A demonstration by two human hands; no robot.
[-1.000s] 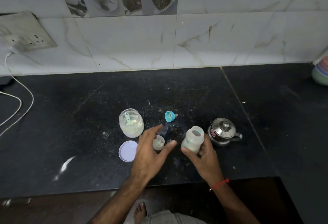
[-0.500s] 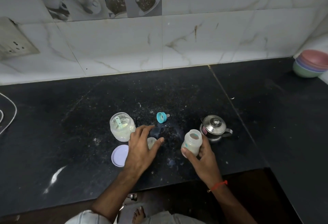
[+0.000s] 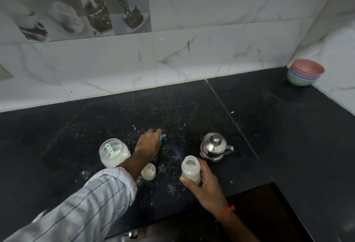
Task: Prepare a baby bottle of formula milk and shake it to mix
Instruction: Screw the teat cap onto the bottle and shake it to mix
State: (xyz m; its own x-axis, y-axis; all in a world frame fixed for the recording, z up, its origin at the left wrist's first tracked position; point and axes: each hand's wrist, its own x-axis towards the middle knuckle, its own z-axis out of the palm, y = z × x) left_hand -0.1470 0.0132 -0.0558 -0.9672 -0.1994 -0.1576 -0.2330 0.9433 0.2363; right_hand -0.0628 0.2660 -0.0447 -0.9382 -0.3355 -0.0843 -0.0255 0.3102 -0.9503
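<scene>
My right hand (image 3: 206, 186) grips an open baby bottle (image 3: 190, 172) with milky liquid, standing on the black counter (image 3: 269, 126). My left hand (image 3: 148, 143) reaches forward and its fingers curl over the teal teat ring (image 3: 162, 137), mostly hidden under them. The bottle's clear cap (image 3: 148, 171) stands just below my left wrist. A glass jar of formula powder (image 3: 113, 152) with a pale green scoop inside stands to the left.
A small steel kettle with lid (image 3: 214, 146) stands right behind the bottle. Stacked coloured bowls (image 3: 305, 74) sit in the far right corner by the tiled wall. Powder specks dot the counter. The counter's front edge steps inward at lower right.
My left hand left the clear cap and moved forward onto the teal teat ring. The right hand still holds the bottle. The view swung to the right.
</scene>
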